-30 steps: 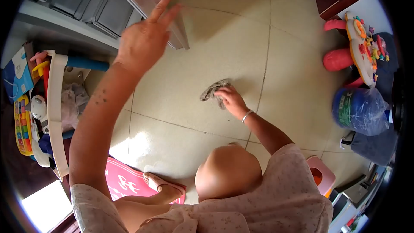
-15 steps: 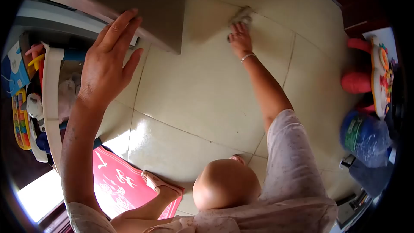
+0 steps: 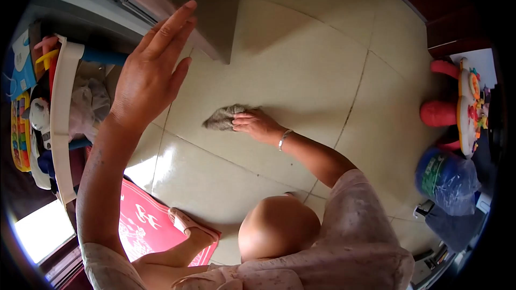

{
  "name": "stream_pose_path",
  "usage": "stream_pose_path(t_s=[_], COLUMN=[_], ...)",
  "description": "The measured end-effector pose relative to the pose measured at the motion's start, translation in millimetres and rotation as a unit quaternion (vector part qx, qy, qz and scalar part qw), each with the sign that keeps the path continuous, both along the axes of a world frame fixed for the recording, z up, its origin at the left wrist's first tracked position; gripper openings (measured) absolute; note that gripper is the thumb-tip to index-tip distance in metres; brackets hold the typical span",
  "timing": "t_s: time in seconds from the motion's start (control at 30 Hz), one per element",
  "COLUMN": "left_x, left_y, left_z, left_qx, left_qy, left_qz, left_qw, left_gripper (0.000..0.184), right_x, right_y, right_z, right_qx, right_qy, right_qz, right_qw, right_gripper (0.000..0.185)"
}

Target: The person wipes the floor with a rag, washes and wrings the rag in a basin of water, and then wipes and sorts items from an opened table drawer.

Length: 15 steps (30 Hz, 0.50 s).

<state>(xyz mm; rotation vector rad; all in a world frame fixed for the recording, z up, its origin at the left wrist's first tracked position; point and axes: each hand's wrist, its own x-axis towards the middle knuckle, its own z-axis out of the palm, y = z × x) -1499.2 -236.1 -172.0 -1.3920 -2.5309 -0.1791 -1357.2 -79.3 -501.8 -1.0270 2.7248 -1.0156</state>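
My right hand (image 3: 258,126) presses a crumpled grey cloth (image 3: 221,117) flat on the tiled floor (image 3: 269,70), its fingers over the cloth's right end. A silver bracelet (image 3: 284,139) is on that wrist. Raised at the upper left, my left hand (image 3: 153,64) has its fingers stretched out and holds nothing. Its fingertips overlap the edge of an open grey door (image 3: 207,11); whether they touch it, I cannot tell.
At the left stands a white shelf frame (image 3: 65,113) with toys and bags. A pink mat (image 3: 156,225) lies at the lower left. On the right are a toy table (image 3: 466,107) and a blue bottle in plastic (image 3: 438,174).
The right hand and cloth went from the floor's middle up to the far tiles, then back toward me and left. The door has swung, and the left hand has shifted beside it.
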Motion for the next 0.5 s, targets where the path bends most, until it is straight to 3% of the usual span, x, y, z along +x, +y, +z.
stream_pose_path(t_s=[0.03, 0.1, 0.13, 0.17, 0.2, 0.23, 0.27, 0.33, 0.43, 0.5], left_x=[4, 15, 22, 29, 36, 43, 50, 70, 102, 124], left_y=[-3, -20, -30, -43, -57, -71, -83, -105, -128, -137], left_z=[-2, -10, -17, -23, -34, -48, -61, -88, -137, -169], left_qx=[0.011, 0.004, -0.004, 0.001, 0.001, 0.011, 0.021, 0.047, 0.067, 0.071], left_qy=[-0.018, -0.010, -0.001, -0.028, -0.035, -0.055, -0.073, -0.152, -0.255, -0.307], left_qz=[-0.004, -0.005, -0.009, 0.004, 0.009, 0.036, 0.064, 0.126, 0.170, 0.190], left_qw=[1.000, 1.000, 1.000, 1.000, 0.999, 0.998, 0.995, 0.979, 0.949, 0.930], left_gripper=[0.055, 0.054, 0.053, 0.050, 0.050, 0.049, 0.047, 0.045, 0.043, 0.042], right_x=[6, -10, -20, -35, -46, -54, -66, -81, -74, -44], right_y=[5, 28, 41, 56, 80, 92, 99, 84, 26, -8], right_z=[-3, 12, 40, 39, 25, 25, 10, -8, -32, -24], right_qx=[0.004, -0.067, -0.195, -0.245, -0.039, 0.060, 0.076, 0.162, 0.045, 0.052], right_qy=[0.038, -0.025, -0.188, -0.218, 0.082, 0.123, 0.146, 0.175, 0.143, 0.101], right_qz=[-0.018, -0.107, -0.217, -0.283, -0.271, -0.312, -0.341, -0.331, -0.205, -0.129], right_qw=[0.999, 0.992, 0.938, 0.901, 0.958, 0.940, 0.925, 0.913, 0.967, 0.985], right_gripper=[0.032, 0.024, 0.024, 0.022, 0.025, 0.036, 0.040, 0.036, 0.032, 0.034])
